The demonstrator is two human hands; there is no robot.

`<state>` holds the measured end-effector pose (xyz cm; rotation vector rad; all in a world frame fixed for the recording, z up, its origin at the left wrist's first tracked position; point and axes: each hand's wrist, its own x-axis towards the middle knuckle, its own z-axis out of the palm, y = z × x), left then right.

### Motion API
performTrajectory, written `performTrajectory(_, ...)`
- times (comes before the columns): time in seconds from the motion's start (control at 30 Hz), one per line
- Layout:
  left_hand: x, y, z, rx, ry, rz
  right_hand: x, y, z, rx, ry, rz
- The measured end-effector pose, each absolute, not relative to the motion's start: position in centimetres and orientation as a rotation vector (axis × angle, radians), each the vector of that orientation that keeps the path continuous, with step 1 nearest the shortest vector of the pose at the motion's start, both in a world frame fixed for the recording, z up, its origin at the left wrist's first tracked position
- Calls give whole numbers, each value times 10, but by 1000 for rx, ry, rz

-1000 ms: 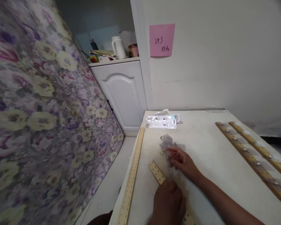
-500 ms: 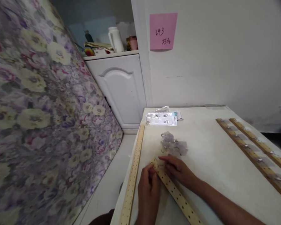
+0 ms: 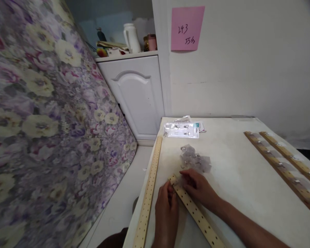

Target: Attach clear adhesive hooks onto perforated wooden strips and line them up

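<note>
hands meet at the far end of a perforated strip point(image 3: 196, 215) lying diagonal on the table point(image 3: 235, 155). left hand point(image 3: 166, 206): fingers curled, pinching the strip's end. right hand point(image 3: 198, 187): fingers bent down onto it, can't tell if they grip anything. clear hooks point(image 3: 195, 160) near, at 12 o'clock of the right hand. second strip point(image 3: 148, 193) at 9 o'clock of the left hand.

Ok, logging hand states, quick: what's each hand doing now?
Left hand: curled at end of perforated strip; grip unclear.
Right hand: fingertips on that end; grip unclear.
</note>
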<state>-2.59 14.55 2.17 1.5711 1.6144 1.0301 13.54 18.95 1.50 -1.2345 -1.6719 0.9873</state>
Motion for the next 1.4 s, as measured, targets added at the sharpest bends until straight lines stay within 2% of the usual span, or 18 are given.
performTrajectory(0.53, -27, 136, -2, 1785, 1681, 1050, 130, 192, 15, -1259, -1677, 942)
performTrajectory(0.9, -30, 143, 18, 1700, 1665, 1043, 128, 196, 11, -1333, -1627, 884)
performTrajectory(1.13, -26, 133, 12, 1817, 1681, 1053, 128, 196, 12, -1327, -1658, 878)
performTrajectory(1.4, -22, 136, -2, 2159, 1854, 643, 128, 197, 10, -1310, -1681, 840)
